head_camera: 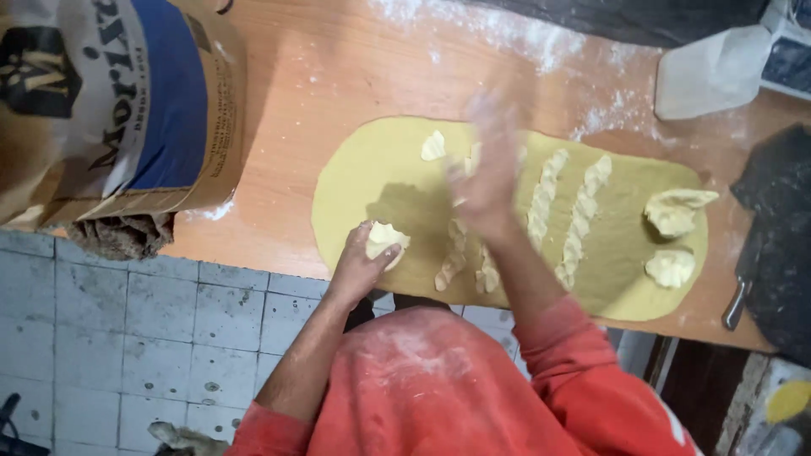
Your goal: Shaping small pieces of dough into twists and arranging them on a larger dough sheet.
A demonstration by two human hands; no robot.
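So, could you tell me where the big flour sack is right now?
In the head view, the flour sack stands at the upper left on the wooden table, left of the rolled-out dough sheet.

Your right hand (pixel 490 160) is motion-blurred; its fingers cannot be told apart, and it hides part of the dough strips (pixel 460 249) beneath it. Your left hand (pixel 361 262) covers part of a dough lump (pixel 384 238). The flour sack (pixel 118 101) is cut off by the top and left edges. The dark object (pixel 781 245) at right runs out of frame; its kind cannot be determined.
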